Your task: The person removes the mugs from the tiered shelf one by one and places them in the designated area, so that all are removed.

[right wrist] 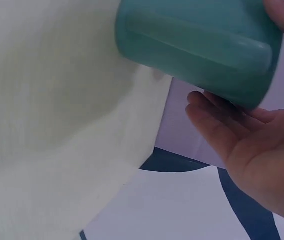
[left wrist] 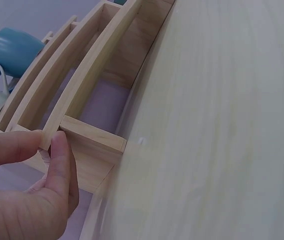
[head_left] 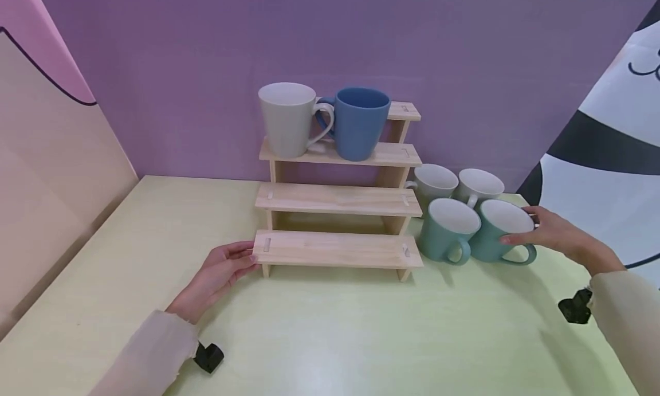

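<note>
My left hand [head_left: 219, 278] pinches the left end of the lowest step of a wooden tiered rack [head_left: 337, 250]; the left wrist view shows thumb and fingertips on either side of the board's end. Over on the right, my right hand [head_left: 559, 235] grips a teal mug [head_left: 497, 241] with a pale inside. Its thumb lies on the near side and its fingers reach round the back, partly hidden. Another teal mug [head_left: 446, 235] stands right beside the gripped one. Behind them are two more mugs with pale insides, the left one [head_left: 435, 178] and the right one [head_left: 479, 184].
On the rack's second tier from the top, a white mug [head_left: 289, 121] and a blue mug [head_left: 362, 124] stand with handles overlapping. The rack stands on a pale table [head_left: 330, 327] before a purple wall [head_left: 206, 69]. A panel with a black-and-white drawing [head_left: 603, 161] borders the right side.
</note>
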Demonstrator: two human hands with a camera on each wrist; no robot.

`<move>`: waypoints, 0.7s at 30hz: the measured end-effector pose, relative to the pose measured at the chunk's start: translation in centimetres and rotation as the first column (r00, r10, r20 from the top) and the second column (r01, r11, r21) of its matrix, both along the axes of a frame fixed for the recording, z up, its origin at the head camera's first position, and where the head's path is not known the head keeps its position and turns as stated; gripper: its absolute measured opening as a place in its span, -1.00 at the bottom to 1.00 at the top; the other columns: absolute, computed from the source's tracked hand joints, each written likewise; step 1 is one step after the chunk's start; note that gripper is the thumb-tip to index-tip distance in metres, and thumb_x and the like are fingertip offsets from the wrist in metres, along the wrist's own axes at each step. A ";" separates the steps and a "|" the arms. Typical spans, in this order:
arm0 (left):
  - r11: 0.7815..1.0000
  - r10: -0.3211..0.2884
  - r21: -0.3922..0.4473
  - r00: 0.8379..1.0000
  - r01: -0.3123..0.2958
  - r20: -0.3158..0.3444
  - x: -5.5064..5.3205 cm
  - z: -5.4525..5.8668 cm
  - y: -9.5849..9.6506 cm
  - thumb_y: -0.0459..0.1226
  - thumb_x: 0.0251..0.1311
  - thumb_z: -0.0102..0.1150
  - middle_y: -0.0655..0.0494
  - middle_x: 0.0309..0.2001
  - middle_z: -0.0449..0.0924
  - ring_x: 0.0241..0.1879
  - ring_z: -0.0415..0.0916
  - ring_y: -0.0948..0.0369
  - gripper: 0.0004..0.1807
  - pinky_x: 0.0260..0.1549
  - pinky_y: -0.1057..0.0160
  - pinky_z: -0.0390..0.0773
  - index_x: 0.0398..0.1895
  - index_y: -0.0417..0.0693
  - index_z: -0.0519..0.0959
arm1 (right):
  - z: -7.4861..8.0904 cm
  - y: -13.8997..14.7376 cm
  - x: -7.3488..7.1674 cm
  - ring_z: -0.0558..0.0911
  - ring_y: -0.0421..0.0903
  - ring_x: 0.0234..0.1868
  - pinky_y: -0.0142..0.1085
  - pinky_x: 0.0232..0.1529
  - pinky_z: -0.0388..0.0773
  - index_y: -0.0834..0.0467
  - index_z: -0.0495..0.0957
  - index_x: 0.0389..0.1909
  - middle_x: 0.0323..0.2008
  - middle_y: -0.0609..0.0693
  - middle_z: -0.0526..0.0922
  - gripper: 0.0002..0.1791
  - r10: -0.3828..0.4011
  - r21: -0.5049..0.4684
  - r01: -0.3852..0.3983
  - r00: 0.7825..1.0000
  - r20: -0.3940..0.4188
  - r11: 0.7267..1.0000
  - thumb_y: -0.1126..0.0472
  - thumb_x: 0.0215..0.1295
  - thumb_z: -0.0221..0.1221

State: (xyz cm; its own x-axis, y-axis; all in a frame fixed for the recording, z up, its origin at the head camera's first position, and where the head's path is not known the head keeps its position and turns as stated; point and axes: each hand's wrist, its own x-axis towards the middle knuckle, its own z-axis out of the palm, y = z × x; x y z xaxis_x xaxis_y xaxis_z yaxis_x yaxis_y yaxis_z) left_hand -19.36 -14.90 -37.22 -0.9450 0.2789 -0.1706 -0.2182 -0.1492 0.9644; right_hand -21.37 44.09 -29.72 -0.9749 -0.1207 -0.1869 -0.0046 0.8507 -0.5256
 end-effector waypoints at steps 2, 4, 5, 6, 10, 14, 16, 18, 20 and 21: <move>1.000 0.000 -0.001 1.000 0.000 0.001 0.0 -0.1 0.0 -0.55 0.31 -0.09 0.06 -0.13 0.43 -0.20 0.55 0.37 -0.42 -0.07 0.47 0.61 0.35 -0.55 0.03 | 0.5 0.0 0.0 0.25 0.41 0.14 0.29 -0.05 0.42 0.53 -0.13 0.32 0.21 0.53 0.10 -0.06 0.002 0.008 -0.003 1.000 0.021 1.000 0.02 0.27 0.18; 1.000 0.000 0.001 1.000 0.000 -0.002 0.0 -0.2 0.0 -0.54 0.31 -0.09 0.07 -0.14 0.44 -0.20 0.55 0.38 -0.42 -0.07 0.47 0.61 0.35 -0.55 0.03 | 1.0 -0.1 -0.1 0.21 0.45 0.16 0.34 -0.03 0.39 0.54 -0.14 0.33 0.24 0.54 0.06 -0.04 0.007 0.030 -0.007 1.000 0.024 1.000 0.00 0.27 0.17; 1.000 0.001 0.005 1.000 -0.001 -0.004 0.0 -0.3 0.0 -0.54 0.31 -0.09 0.07 -0.14 0.44 -0.20 0.55 0.37 -0.43 -0.07 0.47 0.61 0.35 -0.55 0.04 | 1.2 -0.2 -0.2 0.21 0.45 0.16 0.35 -0.02 0.38 0.54 -0.13 0.32 0.25 0.53 0.05 -0.05 0.011 0.041 -0.012 1.000 0.018 0.999 0.00 0.27 0.17; 1.000 0.003 0.007 1.000 -0.003 -0.006 0.0 -0.3 0.0 -0.55 0.31 -0.09 0.07 -0.14 0.44 -0.20 0.55 0.37 -0.43 -0.08 0.48 0.62 0.34 -0.56 0.04 | 1.4 -0.2 -0.3 0.21 0.45 0.16 0.35 -0.02 0.39 0.55 -0.13 0.32 0.25 0.53 0.05 -0.05 0.015 0.051 -0.016 1.000 0.015 0.999 0.00 0.26 0.17; 1.000 0.002 0.014 1.000 -0.002 -0.011 0.0 -0.4 0.0 -0.55 0.31 -0.10 0.08 -0.15 0.45 -0.21 0.55 0.37 -0.44 -0.10 0.49 0.62 0.34 -0.57 0.04 | 2.2 -0.4 -0.7 0.23 0.43 0.14 0.33 -0.01 0.42 0.54 -0.11 0.32 0.23 0.51 0.09 -0.04 0.020 0.085 -0.021 1.000 0.016 0.996 -0.03 0.26 0.17; 1.000 0.000 0.013 1.000 0.000 -0.007 0.0 -0.5 0.1 -0.55 0.31 -0.10 0.06 -0.14 0.45 -0.21 0.55 0.37 -0.44 -0.10 0.49 0.62 0.34 -0.56 0.04 | 2.9 -0.5 -1.0 0.24 0.43 0.14 0.32 0.00 0.43 0.55 -0.10 0.31 0.22 0.52 0.13 -0.06 0.027 0.093 -0.028 1.000 0.013 0.995 -0.02 0.26 0.16; 1.000 0.006 0.012 1.000 -0.006 -0.004 0.0 -0.5 0.1 -0.55 0.31 -0.10 0.05 -0.13 0.45 -0.21 0.55 0.37 -0.44 -0.10 0.49 0.62 0.34 -0.56 0.05 | 3.3 -0.7 -1.1 0.24 0.43 0.15 0.33 0.04 0.41 0.54 -0.08 0.31 0.22 0.52 0.14 -0.07 0.034 0.095 -0.034 0.999 0.005 0.995 -0.01 0.26 0.16; 1.000 0.013 0.012 1.000 -0.013 -0.003 0.0 -0.4 0.1 -0.55 0.31 -0.10 0.05 -0.13 0.45 -0.21 0.55 0.37 -0.44 -0.11 0.48 0.62 0.34 -0.56 0.05 | 3.7 -1.0 -1.4 0.23 0.44 0.18 0.35 0.08 0.37 0.54 -0.07 0.31 0.23 0.52 0.15 -0.07 0.037 0.101 -0.036 0.999 -0.004 0.994 -0.01 0.26 0.17; 1.000 0.016 0.013 1.000 -0.016 -0.004 0.0 -0.3 0.1 -0.55 0.31 -0.10 0.05 -0.14 0.45 -0.21 0.55 0.37 -0.44 -0.11 0.48 0.62 0.34 -0.56 0.05 | 4.0 -1.3 -1.6 0.22 0.45 0.20 0.37 0.12 0.33 0.54 -0.07 0.31 0.24 0.52 0.14 -0.07 0.042 0.103 -0.041 0.999 -0.014 0.994 -0.01 0.26 0.17; 1.000 0.017 0.013 1.000 -0.017 -0.004 0.0 -0.3 0.1 -0.55 0.31 -0.10 0.05 -0.14 0.45 -0.21 0.55 0.37 -0.44 -0.11 0.49 0.62 0.34 -0.56 0.05 | 4.2 -1.5 -1.7 0.22 0.45 0.20 0.37 0.13 0.32 0.54 -0.06 0.31 0.24 0.52 0.14 -0.08 0.043 0.107 -0.041 0.999 -0.018 0.993 -0.01 0.26 0.17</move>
